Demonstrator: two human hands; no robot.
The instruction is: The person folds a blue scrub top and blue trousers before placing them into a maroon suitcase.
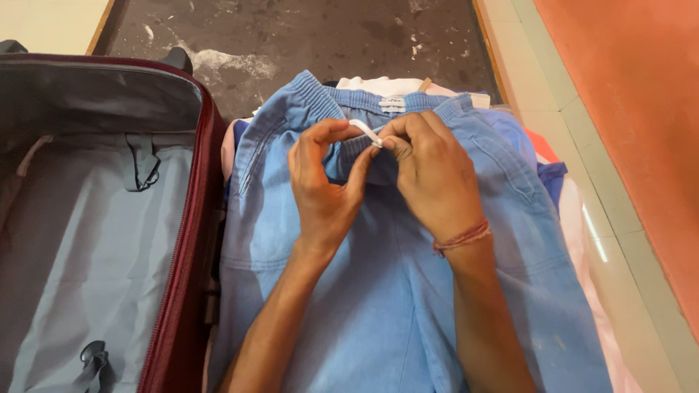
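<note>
Blue denim fills the middle of the view: one pair of light blue trousers (408,291) lies flat on a pile of other clothes (561,182), its elastic waistband turned away from the person. Two hands work at the waistband centre. One white drawstring (366,132) comes out of the waistband there — it runs between the two hands, just above the fabric. The left hand (324,185) has its grip pressed together, thumb and fingers pinching the near end of the drawstring and a fold of the waistband under it. The right hand (429,175), with one red thread band on the wrist, pinches the other end of the drawstring between thumb and forefinger, so the string sits right at both grips. To the left stands one open suitcase (182,240) — dark red shell, grey lining — touching the trousers' edge. All rests on the floor (328,36).
</note>
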